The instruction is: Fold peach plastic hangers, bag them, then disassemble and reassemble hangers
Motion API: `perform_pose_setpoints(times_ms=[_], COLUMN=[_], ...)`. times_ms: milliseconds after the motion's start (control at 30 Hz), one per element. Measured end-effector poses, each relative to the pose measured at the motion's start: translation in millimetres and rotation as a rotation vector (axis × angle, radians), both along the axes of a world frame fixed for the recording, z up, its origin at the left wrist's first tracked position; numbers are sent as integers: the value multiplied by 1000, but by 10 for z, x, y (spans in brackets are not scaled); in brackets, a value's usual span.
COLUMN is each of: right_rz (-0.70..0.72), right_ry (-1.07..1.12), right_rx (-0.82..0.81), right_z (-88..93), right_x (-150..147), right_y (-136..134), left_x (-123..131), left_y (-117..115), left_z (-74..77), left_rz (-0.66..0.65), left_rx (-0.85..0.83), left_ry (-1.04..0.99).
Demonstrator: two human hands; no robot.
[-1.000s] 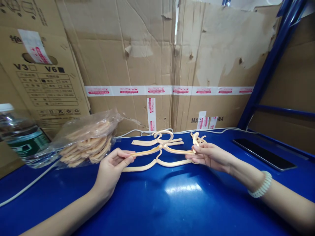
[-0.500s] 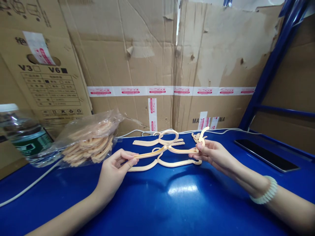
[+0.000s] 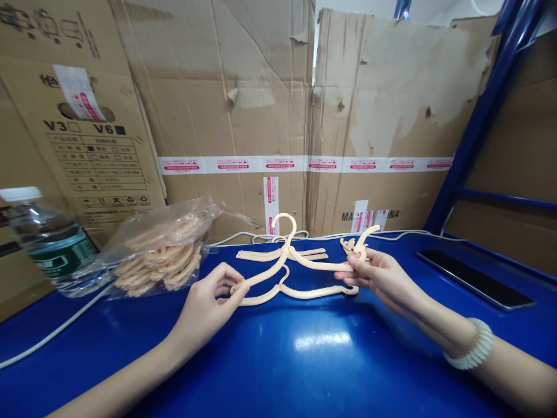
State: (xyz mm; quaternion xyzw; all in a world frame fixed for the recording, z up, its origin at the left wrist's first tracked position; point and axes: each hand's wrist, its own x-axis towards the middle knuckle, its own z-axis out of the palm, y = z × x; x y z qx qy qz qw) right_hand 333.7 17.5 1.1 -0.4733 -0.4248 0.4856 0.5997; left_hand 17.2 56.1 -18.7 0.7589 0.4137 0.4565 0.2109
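Observation:
A cream plastic hanger [image 3: 265, 275] is held above the table, its hook pointing up. My left hand [image 3: 214, 299] pinches the end of its left arm. At the other end, my right hand [image 3: 383, 277] grips the right arm's tip together with a small curved cream piece [image 3: 362, 239] that sticks up from the fingers. Beneath the held hanger, a second hanger [image 3: 313, 294] lies on the blue table [image 3: 278, 371]. Behind it lies another cream hanger [image 3: 256, 255], partly covered by the held one. Small cream pieces [image 3: 348, 245] lie behind my right hand.
A clear bag of cream hangers [image 3: 161, 255] and a water bottle [image 3: 56, 249] stand at the left. A black phone [image 3: 474, 278] lies at the right. White cables [image 3: 56, 332] run along the left and back. Cardboard [image 3: 235, 128] and a blue post [image 3: 470, 133] border the table.
The held hanger has turned so that its hook now stands up and its left arm slopes down. My left hand has shifted slightly, still on its end. The camera view has moved a little.

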Motion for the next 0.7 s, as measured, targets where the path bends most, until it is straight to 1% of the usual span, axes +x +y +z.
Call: perform_pose_setpoints(times_ms=[133, 167, 233, 300, 400, 467, 567, 700], right_rz=[28, 34, 43, 33, 33, 107, 250, 399], right_ry=[-18, -16, -4, 23, 27, -32, -163, -352], right_rx=[21, 24, 40, 74, 120, 115, 70, -20], right_z=[11, 18, 42, 76, 136, 175, 219, 252], right_x=[13, 21, 56, 128, 288, 401, 538, 670], right_y=[-14, -13, 3, 39, 104, 131, 138, 126], left_x=[-72, -94, -136, -180, -256, -310, -376, -403], left_y=[-17, -19, -12, 13, 77, 119, 155, 142], left_z=[95, 123, 181, 241, 329, 381, 430, 424], left_rz=[-100, -124, -141, -143, -137, -155, -226, -260], left_rx=[459, 536, 612, 627, 646, 643, 610, 555], left_ry=[463, 549, 678, 770, 846, 875, 918, 966])
